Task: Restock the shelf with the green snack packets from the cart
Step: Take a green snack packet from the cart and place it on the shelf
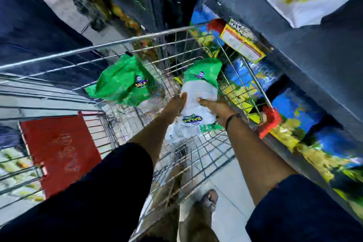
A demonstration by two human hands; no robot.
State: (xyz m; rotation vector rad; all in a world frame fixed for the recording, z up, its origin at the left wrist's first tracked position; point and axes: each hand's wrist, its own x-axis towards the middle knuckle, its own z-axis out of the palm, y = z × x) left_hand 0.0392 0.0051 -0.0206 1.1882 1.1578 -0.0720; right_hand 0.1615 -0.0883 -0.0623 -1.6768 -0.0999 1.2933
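Looking down through the head camera, I see both arms reaching into a wire shopping cart [137,49] parked beside a dark store shelf [306,61]. My left hand [176,104] presses flat against the left edge of a green-and-clear snack packet [200,92], fingers extended along its side. My right hand [218,108] meets the same packet from the right, fingers curled toward its clear middle; together the two hands hold it between them, above the cart's mesh floor. A dark band [232,119] circles the right wrist.

A second green snack packet [125,82] lies in the cart to the left, apart from the hands, its logo facing up. More clear packets [182,133] sit beneath the held one, blurred. A red panel [60,155] stands at the cart's near left end. Blue and yellow packets [292,108] line the shelf on the right, just beyond the cart's side wall. A sandalled foot [209,200] shows on the pale floor under the cart.
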